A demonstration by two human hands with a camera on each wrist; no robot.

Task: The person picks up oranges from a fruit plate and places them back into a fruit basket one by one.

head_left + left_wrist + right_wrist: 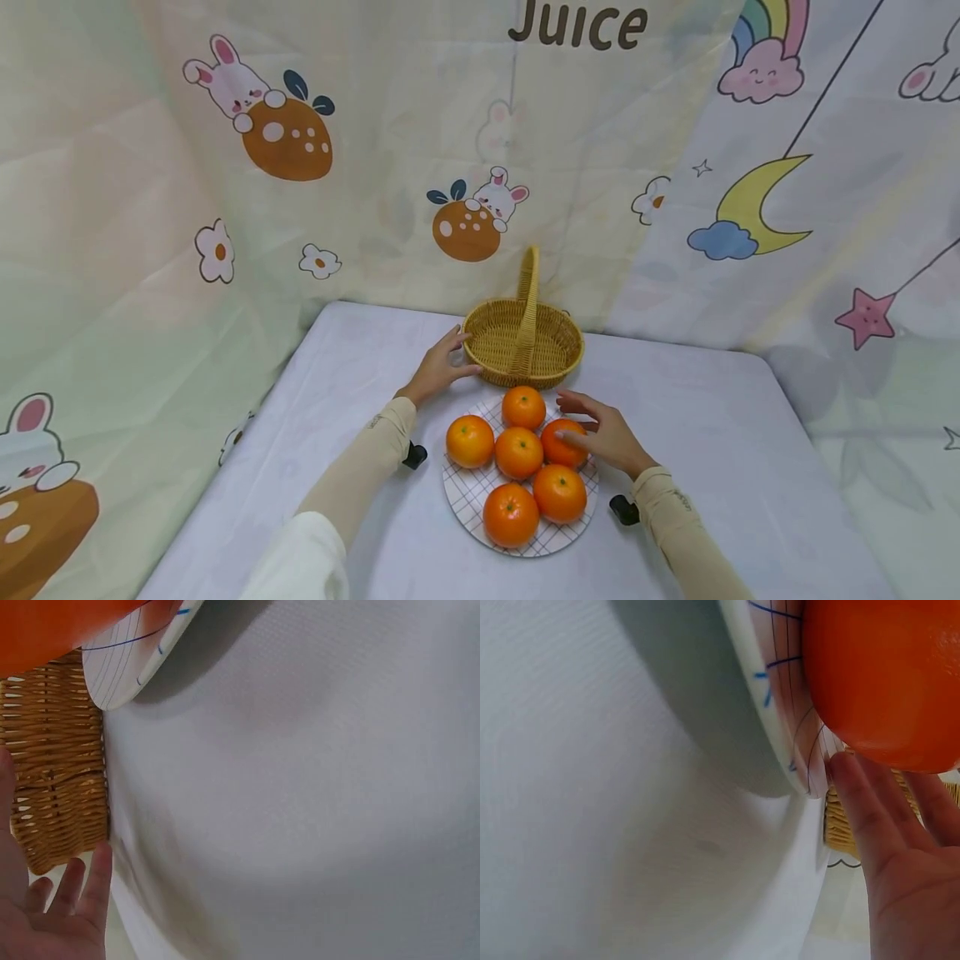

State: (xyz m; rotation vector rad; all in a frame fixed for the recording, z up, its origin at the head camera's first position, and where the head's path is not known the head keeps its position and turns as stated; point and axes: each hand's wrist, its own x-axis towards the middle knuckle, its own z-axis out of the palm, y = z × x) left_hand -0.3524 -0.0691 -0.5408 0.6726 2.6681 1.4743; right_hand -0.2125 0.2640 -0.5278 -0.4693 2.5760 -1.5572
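Golden-tan oval wicker basket (555, 377) sits at the far middle of the white cloth-covered table (712, 433), its long axis seeming to run left to right and its tall arched handle (527, 325) crossing from near side to far. From the left, a beige sleeve (352, 467) carries small dark lettering, too small to read. The left hand (441, 364) is open, thumb apart from fingers, at the basket's left side; contact is hard to tell. Above, brown letters on the pale printed cloth backdrop (390, 92) read "Juice". Just before the basket, a round white plate with thin grid lines (555, 537) bears six round, glossy oranges (517, 457), several with stem ends upward. The right hand (609, 433), fingers extended, reaches over the rightmost orange without gripping it; whether it touches is unclear
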